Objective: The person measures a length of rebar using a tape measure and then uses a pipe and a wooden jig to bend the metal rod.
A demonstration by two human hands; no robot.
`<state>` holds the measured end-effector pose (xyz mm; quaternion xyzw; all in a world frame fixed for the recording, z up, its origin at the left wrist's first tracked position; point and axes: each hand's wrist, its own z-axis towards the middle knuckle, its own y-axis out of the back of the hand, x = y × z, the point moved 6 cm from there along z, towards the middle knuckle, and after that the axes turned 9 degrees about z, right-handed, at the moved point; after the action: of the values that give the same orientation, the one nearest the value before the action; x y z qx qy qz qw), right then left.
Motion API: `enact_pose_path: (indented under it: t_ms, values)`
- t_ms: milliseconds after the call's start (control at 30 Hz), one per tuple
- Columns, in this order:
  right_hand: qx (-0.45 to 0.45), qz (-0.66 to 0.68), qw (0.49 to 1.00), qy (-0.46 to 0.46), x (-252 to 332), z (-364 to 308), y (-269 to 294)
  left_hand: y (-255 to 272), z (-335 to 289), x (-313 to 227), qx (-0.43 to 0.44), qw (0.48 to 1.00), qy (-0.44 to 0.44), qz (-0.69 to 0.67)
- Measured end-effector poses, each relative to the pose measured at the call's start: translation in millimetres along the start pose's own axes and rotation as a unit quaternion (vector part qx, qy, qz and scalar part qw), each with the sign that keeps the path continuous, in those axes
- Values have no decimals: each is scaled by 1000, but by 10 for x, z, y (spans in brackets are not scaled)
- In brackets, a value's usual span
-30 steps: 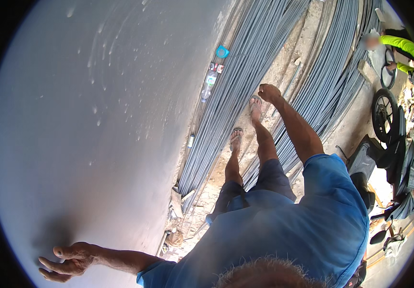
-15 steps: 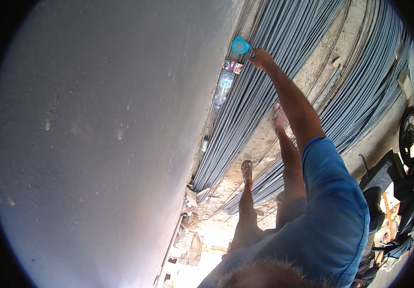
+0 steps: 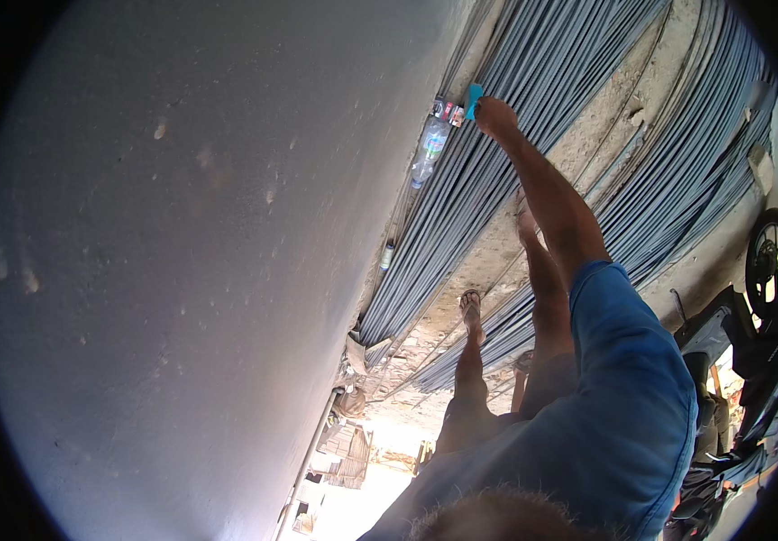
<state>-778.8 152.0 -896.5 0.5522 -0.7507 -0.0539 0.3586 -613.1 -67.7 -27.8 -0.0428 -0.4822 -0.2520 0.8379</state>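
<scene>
My right hand (image 3: pixel 495 117) reaches out over a bundle of ribbed steel bars (image 3: pixel 461 194) beside the wall. Its fingers are closed on a turquoise tape measure (image 3: pixel 474 101), which shows edge-on at the fingertips. Close by, a clear plastic bottle (image 3: pixel 430 151) with a blue cap lies between the bars and the wall. A small red, black and white pack (image 3: pixel 448 113) touches the bottle's far end. My left hand is out of sight.
A grey plastered wall (image 3: pixel 191 252) fills the left side. More steel bars (image 3: pixel 686 180) curve along the right. A smaller bottle (image 3: pixel 387 257) lies nearer by the wall. My sandalled foot (image 3: pixel 471 305) stands on the dirt floor. A motorbike (image 3: pixel 745 334) stands at the right edge.
The tape measure has turned from its round face to its edge and moved right and slightly nearer, with my right hand now closed on it. The view has shifted a little.
</scene>
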Motion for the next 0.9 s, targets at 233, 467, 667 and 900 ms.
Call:
enact_pose_path:
  t_ms: [233,467,667,900]
  values:
    - [71,-70,995,26,-745,-1502,139,547,-122,609,-14,998,48,-25]
    - [182,-204,962,-14,-1217,-2845,534,853,-644,972,-34,982,153,-109]
    - [218,-248,936,123,-1052,-3517,784,1229,-832,827,-90,839,308,-440]
    - [189,-26,980,57,313,-4872,686,2506,-2647,-807,236,459,525,-676]
